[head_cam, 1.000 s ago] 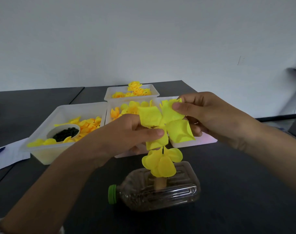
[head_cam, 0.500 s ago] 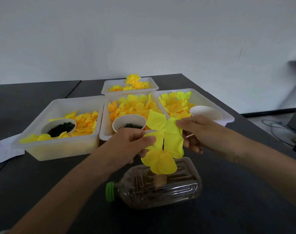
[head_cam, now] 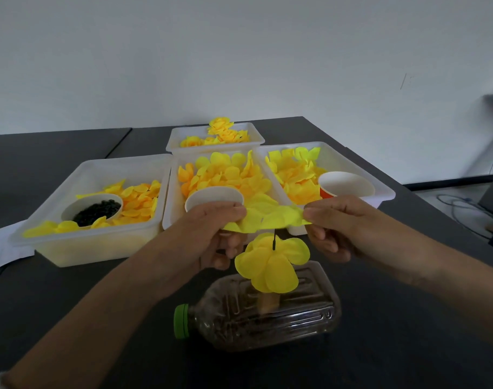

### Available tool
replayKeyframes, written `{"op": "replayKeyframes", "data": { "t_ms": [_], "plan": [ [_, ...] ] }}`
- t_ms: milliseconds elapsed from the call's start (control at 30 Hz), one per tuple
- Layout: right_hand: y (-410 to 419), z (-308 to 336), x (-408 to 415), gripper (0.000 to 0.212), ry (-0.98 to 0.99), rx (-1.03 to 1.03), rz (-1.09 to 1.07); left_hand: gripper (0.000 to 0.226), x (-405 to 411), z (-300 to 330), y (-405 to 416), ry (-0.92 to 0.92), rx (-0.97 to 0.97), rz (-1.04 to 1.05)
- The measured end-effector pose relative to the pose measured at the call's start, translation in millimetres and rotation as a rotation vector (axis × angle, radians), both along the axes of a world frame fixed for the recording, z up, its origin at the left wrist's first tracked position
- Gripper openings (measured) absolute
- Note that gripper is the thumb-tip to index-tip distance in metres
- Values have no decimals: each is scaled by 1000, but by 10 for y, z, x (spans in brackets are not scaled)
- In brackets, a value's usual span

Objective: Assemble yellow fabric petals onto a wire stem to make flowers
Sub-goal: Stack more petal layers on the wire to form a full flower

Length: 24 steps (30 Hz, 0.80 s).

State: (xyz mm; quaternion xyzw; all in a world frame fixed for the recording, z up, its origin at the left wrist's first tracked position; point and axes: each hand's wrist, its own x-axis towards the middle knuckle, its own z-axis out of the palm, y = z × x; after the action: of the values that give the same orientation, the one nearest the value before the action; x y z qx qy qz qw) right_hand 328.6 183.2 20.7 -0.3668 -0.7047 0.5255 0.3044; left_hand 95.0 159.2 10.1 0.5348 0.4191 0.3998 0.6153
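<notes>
A large yellow fabric petal piece (head_cam: 270, 217) is stretched flat between both hands, just above the tip of a thin black wire stem (head_cam: 274, 242). My left hand (head_cam: 211, 228) pinches its left edge and my right hand (head_cam: 340, 223) pinches its right edge. Below it, a smaller yellow petal layer (head_cam: 270, 262) sits on the stem. The stem rises from a clear plastic bottle (head_cam: 267, 315) with a green cap, lying on its side on the dark table.
Behind the hands stand white trays of loose yellow and orange petals: left tray (head_cam: 57, 237), middle tray (head_cam: 173, 197), right tray (head_cam: 380, 186), and a far tray (head_cam: 256, 133) of finished flowers. A cup of dark beads (head_cam: 96, 211) sits in the left tray. White papers (head_cam: 1, 248) lie at far left.
Both hands have lowered the large petal piece from upright to flat above the wire tip. The view has tilted, showing more of the trays.
</notes>
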Motion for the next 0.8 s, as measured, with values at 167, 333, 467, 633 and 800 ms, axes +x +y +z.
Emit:
{"op": "replayKeyframes", "data": {
  "t_ms": [167, 333, 467, 633, 800],
  "plan": [
    [-76, -17, 9, 36, 86, 70, -125, 59, -5, 20, 23, 35, 9, 27],
    [-145, -48, 23, 41, 52, 155, -185, 64, 54, -4, 5, 189, 115, 128],
    [-215, -54, 1, 38, 22, 169, -192, 60, 88, 0, 43, 287, 75, 261],
    [-249, -85, 1, 39, 21, 119, -214, 43, 94, -16, 69, 330, 160, 269],
    [-277, -90, -1, 40, 40, 62, -230, 42, 88, -9, 134, 411, 413, 290]
  ]
}}
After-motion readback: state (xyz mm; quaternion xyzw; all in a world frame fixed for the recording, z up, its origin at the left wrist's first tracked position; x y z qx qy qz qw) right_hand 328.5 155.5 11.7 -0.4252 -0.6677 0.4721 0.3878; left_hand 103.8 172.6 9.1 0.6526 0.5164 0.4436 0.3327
